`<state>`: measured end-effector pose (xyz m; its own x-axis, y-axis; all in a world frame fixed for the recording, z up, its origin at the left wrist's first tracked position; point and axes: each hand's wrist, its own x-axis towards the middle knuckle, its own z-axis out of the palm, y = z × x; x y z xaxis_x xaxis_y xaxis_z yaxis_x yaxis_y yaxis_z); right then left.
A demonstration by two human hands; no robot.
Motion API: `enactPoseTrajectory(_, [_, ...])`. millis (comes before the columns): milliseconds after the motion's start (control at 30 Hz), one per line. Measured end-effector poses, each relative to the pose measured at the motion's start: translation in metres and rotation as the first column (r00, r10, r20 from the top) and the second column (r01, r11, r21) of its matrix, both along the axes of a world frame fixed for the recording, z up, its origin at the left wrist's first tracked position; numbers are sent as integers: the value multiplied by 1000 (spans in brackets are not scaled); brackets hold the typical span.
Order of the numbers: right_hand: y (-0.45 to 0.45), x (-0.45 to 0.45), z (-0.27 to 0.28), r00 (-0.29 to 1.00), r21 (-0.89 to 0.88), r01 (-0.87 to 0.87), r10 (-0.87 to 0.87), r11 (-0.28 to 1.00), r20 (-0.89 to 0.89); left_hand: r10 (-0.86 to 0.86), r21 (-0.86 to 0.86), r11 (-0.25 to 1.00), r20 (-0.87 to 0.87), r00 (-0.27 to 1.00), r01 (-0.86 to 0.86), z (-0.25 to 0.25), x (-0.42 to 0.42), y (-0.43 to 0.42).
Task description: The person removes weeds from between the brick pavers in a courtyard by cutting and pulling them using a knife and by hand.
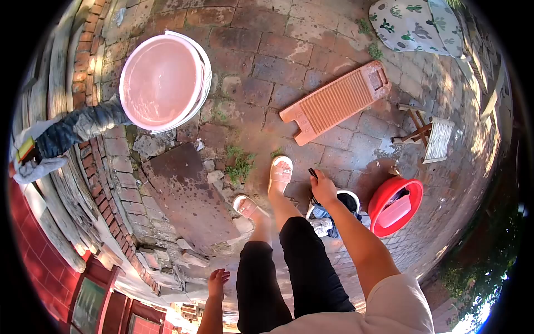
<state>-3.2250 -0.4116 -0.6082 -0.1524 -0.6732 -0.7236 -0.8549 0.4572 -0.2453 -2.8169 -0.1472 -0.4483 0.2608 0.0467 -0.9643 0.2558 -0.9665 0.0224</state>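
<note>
My right hand (pixel 324 189) is closed on a small black piece (pixel 313 173) that sticks out past the fingers; its kind is unclear. Below that hand is a white bucket (pixel 351 197), partly hidden by the forearm, with dark blue and pale cloth (pixel 321 225) in it. Beside the bucket stands a red basin (pixel 416 207) with a pink plastic item (pixel 391 216) inside. My left hand (pixel 218 280) hangs by my left leg, fingers loosely apart, holding nothing.
A pink washboard (pixel 336 103) lies on wet brick paving. Water fills a large pink basin (pixel 161 83), set on a white bucket, at upper left. A folding stool (pixel 436 139) stands right, cactus-print fabric (pixel 414 25) above. Wet jeans (pixel 78 125) drape over logs. A rusty plate (pixel 189 195) lies left.
</note>
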Motion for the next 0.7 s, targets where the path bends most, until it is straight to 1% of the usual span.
enactPoseTrajectory(33, [25,-13,14,997,43,65,-64,997,-34,-20,-12,1000,11,1000,20,7,1,-18])
enactPoseTrajectory(67, [42,-22,39,983,124,183,-178,975,-48,-43,-29,999,19,999,44,14,-2,-37])
enactPoseTrajectory(100, [75,-37,48,962,111,272,-271,956,-19,-69,-51,996,23,997,70,23,-2,-55])
enactPoseTrajectory(133, [97,-44,64,941,164,337,-333,927,-58,-84,-143,987,-22,996,80,21,5,-62])
enactPoseTrajectory(167, [115,-51,84,918,199,392,-395,898,-26,-117,-182,977,-34,992,109,19,5,-79])
enactPoseTrajectory(233, [167,-66,101,819,280,552,-573,786,-7,-173,-236,959,-53,984,156,28,3,-102])
enactPoseTrajectory(267, [195,-65,120,738,303,643,-674,703,-4,-229,-202,954,-12,973,222,36,-6,-124])
enactPoseTrajectory(300, [212,-68,131,650,307,721,-760,621,9,-281,-216,938,-7,960,273,43,-8,-134])
enactPoseTrajectory(367, [258,-60,155,587,245,790,-809,562,-37,-366,-265,898,-2,931,352,46,-17,-154])
enactPoseTrajectory(400, [272,-54,177,473,275,849,-881,451,-14,-408,-237,891,-45,912,387,50,-20,-166])
enactPoseTrajectory(467, [298,-40,215,225,351,910,-974,221,30,-495,-276,841,-44,868,466,68,-36,-185])
enactPoseTrajectory(567, [353,-15,230,18,358,932,-995,53,101,-631,-250,754,-19,776,607,98,-39,-199])
enactPoseTrajectory(600, [364,-9,233,-35,360,933,-994,4,103,-665,-236,726,-5,747,646,105,-41,-202])
enactPoseTrajectory(700, [383,-2,227,-101,351,935,-988,-55,114,-756,-191,636,42,654,748,134,-45,-214])
